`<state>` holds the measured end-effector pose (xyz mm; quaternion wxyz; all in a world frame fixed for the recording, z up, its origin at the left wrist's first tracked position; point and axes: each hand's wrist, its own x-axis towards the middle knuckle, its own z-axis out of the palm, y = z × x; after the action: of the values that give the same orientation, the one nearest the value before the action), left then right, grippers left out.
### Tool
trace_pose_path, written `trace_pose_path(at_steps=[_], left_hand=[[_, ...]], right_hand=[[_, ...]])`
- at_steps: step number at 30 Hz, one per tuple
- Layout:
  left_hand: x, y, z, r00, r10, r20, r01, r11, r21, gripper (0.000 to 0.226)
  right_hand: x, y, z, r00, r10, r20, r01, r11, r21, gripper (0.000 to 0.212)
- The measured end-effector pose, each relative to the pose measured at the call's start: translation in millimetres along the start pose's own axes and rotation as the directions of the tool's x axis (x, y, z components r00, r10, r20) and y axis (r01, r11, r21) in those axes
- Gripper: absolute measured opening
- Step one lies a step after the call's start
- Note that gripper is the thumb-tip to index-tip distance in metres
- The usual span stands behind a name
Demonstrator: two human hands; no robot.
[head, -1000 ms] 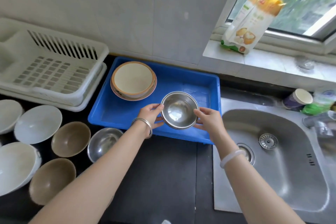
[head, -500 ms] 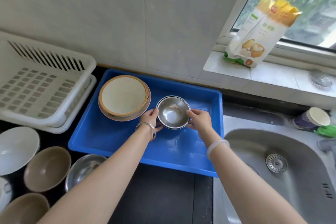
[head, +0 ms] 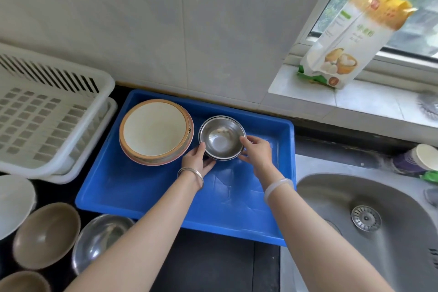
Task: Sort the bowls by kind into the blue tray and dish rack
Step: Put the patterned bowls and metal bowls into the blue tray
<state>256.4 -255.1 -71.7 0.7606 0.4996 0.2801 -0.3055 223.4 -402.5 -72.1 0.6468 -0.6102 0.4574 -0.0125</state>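
The left hand point(head: 198, 161) and right hand point(head: 257, 150) grip a shiny steel bowl point(head: 221, 137) in the blue tray point(head: 166, 197), beside stacked cream bowls point(head: 155, 129).

steel sink point(head: 379, 239), flour bag point(head: 350, 38), paper cup point(head: 417, 159)

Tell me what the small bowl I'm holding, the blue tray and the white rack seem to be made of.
The small bowl: looks like stainless steel, shiny; silvery grey, with light reflecting inside.
The blue tray: likely moulded plastic, smooth and glossy; even colour, soft reflections.
The dish rack: probably plastic too, off-white and duller; moulded slots and grid holes.
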Motion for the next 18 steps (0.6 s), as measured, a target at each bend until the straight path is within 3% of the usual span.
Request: trace_pose_path(at_steps=[12,18], left_hand=[[5,4,5,1.000,-0.002,-0.009,0.001,0.997,-0.079,0.035],[-5,6,4,1.000,0.028,0.001,-0.028,0.999,-0.026,0.036]], right_hand=[[3,-4,4,1.000,0.017,-0.012,-0.017,1.000,0.022,0.035],[-10,-5,2,0.999,0.025,0.027,-0.027,0.999,0.045,0.023]])
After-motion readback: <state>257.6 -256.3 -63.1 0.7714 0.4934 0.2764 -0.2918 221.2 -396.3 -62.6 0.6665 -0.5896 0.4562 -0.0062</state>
